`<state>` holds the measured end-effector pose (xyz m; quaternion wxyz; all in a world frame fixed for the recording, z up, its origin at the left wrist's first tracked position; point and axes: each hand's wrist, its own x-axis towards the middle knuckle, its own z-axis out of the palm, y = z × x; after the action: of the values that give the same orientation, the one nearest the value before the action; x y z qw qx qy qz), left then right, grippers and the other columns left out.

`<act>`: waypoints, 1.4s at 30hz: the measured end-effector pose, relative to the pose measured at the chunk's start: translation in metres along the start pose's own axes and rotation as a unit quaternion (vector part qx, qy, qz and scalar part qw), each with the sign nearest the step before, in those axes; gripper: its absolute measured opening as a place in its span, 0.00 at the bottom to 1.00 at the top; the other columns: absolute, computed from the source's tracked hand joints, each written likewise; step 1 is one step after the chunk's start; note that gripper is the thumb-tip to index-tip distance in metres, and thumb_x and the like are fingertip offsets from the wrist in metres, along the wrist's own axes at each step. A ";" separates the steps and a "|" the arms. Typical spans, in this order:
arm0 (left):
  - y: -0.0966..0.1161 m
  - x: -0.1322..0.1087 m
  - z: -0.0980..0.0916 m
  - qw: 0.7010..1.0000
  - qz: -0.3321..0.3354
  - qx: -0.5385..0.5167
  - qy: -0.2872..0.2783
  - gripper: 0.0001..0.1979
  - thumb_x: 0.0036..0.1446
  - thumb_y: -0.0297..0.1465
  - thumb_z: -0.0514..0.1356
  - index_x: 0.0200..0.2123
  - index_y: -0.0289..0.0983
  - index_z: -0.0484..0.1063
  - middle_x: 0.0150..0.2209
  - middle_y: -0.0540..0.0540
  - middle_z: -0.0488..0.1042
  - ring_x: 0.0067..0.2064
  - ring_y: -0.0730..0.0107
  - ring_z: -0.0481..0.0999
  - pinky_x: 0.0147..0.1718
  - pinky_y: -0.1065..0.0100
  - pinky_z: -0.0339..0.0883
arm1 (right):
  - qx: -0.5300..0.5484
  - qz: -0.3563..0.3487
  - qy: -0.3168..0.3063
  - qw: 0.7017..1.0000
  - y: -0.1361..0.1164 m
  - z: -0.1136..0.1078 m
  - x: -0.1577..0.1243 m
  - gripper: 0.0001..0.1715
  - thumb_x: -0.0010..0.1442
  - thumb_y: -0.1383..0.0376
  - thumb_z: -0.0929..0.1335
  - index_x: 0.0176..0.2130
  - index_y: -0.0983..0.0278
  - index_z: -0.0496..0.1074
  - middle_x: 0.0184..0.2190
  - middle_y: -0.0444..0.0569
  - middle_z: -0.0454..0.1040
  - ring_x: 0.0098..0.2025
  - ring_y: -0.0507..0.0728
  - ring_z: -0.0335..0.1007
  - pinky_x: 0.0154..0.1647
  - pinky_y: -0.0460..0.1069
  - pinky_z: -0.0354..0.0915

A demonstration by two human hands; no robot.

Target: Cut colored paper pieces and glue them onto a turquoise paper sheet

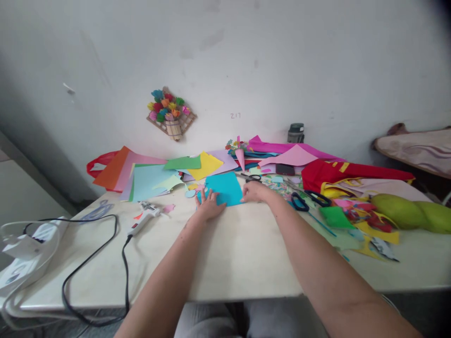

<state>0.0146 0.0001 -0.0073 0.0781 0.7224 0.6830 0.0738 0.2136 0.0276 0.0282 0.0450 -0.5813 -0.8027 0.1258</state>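
A turquoise paper sheet [224, 188] lies flat on the pale table [229, 253], far from me. My left hand [209, 206] rests flat on the sheet's near left corner, fingers spread and open. My right hand [254, 191] lies on the sheet's right edge with its fingers curled down onto the paper; I cannot make out whether they pinch it. Black-handled scissors [252, 178] lie just beyond my right hand.
A white glue gun [144, 218] with a black cord [88, 263] lies at left. Coloured paper sheets [148, 178] pile up at the back. A red bag [348, 176], paper scraps [355, 213], more scissors [308, 199] and a green bundle [410, 211] crowd the right.
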 end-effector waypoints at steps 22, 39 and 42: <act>-0.004 -0.003 -0.001 1.000 -0.002 -0.021 0.003 0.33 0.49 0.50 0.48 0.57 0.43 0.53 0.65 0.46 0.40 0.63 0.51 0.25 0.57 0.44 0.24 | -0.086 0.068 -0.010 0.994 0.007 0.031 0.021 0.62 0.42 0.37 0.62 0.64 0.59 0.34 0.65 0.49 0.22 0.63 0.66 0.12 0.59 0.65 0.26; -0.043 -0.007 -0.017 0.989 0.117 -0.089 -0.002 0.14 0.49 0.46 0.54 0.30 0.41 0.67 0.64 0.53 0.46 0.64 0.52 0.31 0.58 0.47 0.29 | -0.036 -0.089 0.086 0.992 -0.035 0.027 0.007 0.44 0.52 0.43 0.60 0.62 0.58 0.50 0.65 0.50 0.35 0.65 0.63 0.24 0.60 0.62 0.31; -0.044 -0.005 -0.015 0.989 0.114 -0.092 -0.001 0.13 0.49 0.45 0.55 0.30 0.41 0.68 0.64 0.53 0.47 0.64 0.52 0.31 0.59 0.48 0.30 | -0.031 -0.094 0.061 0.993 -0.048 0.040 0.010 0.44 0.52 0.43 0.60 0.62 0.58 0.50 0.65 0.50 0.33 0.65 0.63 0.21 0.60 0.61 0.30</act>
<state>-0.0322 -0.0026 -0.0025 0.1361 0.7852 0.5865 0.1446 0.1577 0.0168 0.0015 0.0871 -0.5107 -0.8532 0.0603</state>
